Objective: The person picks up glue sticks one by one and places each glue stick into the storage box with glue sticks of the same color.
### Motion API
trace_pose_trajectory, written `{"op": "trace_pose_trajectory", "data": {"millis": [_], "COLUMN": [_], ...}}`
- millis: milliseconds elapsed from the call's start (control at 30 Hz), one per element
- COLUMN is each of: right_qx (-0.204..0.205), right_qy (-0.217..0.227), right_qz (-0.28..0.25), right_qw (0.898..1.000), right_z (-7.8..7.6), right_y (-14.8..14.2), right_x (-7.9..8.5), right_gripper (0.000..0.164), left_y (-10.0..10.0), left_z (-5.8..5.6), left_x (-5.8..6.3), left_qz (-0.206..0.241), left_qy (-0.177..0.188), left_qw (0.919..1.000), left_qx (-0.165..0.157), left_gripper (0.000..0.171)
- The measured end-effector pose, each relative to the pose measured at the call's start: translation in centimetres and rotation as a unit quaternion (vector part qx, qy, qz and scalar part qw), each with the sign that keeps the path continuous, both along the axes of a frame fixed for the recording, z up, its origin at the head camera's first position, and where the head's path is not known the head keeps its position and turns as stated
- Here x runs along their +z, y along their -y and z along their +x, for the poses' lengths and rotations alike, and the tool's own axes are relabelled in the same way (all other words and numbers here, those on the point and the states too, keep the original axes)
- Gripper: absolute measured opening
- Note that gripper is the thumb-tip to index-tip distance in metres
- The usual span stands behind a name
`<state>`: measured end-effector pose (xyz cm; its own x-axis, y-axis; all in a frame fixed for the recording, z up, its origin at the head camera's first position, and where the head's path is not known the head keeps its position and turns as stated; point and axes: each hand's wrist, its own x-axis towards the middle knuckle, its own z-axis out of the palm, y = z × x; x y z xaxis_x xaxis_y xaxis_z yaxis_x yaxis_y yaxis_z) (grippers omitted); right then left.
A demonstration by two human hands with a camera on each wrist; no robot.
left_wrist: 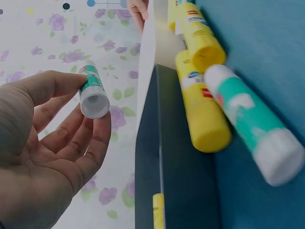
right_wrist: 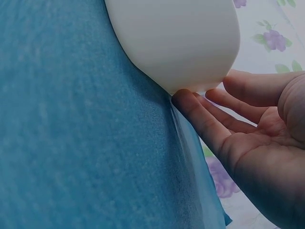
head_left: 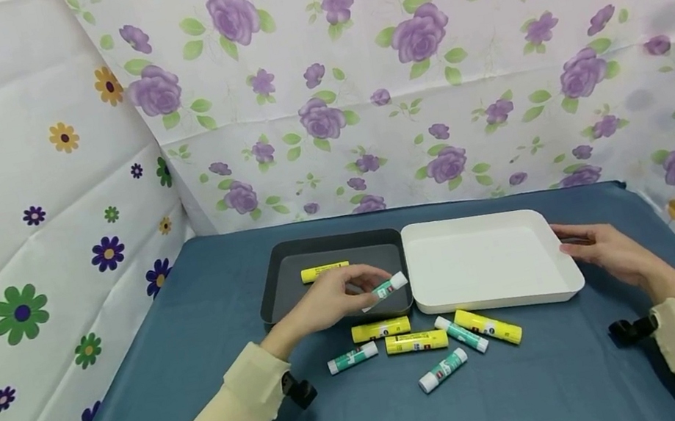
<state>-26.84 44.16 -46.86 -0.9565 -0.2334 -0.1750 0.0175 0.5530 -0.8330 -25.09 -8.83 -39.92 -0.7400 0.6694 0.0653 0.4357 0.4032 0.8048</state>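
Note:
My left hand [head_left: 332, 299] pinches a green glue stick with white ends [left_wrist: 94, 88] between thumb and fingertips, tilted above the front right part of the dark grey tray [head_left: 271, 292]. A yellow glue stick [head_left: 323, 272] lies inside that tray near its back. At the right end of the white tray [head_left: 486, 260], my right hand [head_left: 620, 256] touches the end wall with extended fingers [right_wrist: 200, 117]. In front of both trays lie several more glue sticks, among them a yellow one [head_left: 488, 327] and a green one [head_left: 443, 371].
The two trays stand side by side on a blue cloth-covered table [head_left: 529, 394]. Behind it hangs a flowered curtain [head_left: 329, 160], with another patterned cloth [head_left: 51, 258] along the left. Loose sticks like the yellow one [head_left: 380, 329] lie close to the trays' front walls.

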Motion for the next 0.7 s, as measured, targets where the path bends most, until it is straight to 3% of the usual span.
{"op": "trace_pose_trajectory", "data": {"millis": [267, 700], "right_qx": [-0.001, -0.004], "right_qy": [0.001, 0.006], "right_qz": [-0.005, -0.023], "right_qw": [1.0, 1.0], "right_z": [0.1, 0.0], "right_y": [0.0, -0.1], "right_x": [0.1, -0.2], "right_gripper": [0.078, 0.082], "left_y": [-2.5, -5.4], "left_z": [-1.5, -4.0], "left_x": [1.2, 2.1], "left_qz": [0.009, -0.012], "left_qy": [-0.009, -0.028], "left_qw": [0.9999, 0.9995], "left_qx": [-0.012, -0.011], "left_gripper": [0.034, 0.035]}}
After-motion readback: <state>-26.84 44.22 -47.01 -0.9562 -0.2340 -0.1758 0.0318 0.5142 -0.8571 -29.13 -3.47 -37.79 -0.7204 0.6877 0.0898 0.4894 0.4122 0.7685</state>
